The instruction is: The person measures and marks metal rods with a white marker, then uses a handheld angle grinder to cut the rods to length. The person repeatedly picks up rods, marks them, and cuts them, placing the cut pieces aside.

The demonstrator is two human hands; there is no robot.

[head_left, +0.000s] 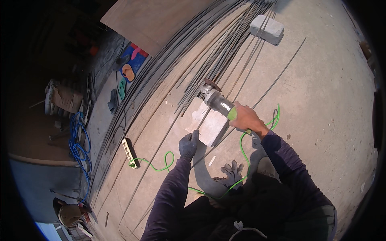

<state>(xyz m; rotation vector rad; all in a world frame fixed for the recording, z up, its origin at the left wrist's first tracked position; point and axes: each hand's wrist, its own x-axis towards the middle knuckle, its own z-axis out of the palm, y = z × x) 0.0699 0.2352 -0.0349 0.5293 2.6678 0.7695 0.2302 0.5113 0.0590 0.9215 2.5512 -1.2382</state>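
Note:
My right hand (246,117), bare, is closed round the rear of an angle grinder (220,103) with a grey and green body. Its cutting disc (212,84) stands at the far end, above the steel rods. In a dark glove, my left hand (187,145) is closed on the near part of a thin steel rod (204,118). That rod runs across a pale concrete block (210,126) under the grinder. Whether the disc touches a rod or is spinning, I cannot tell.
A bundle of steel rods (225,54) stretches away, partly over a second block (267,30). The green cord (242,146) loops near my arms to a power strip (129,153). A grey glove (231,173) lies close by. Sandals, blue hose (76,138) and another person (70,213) are left.

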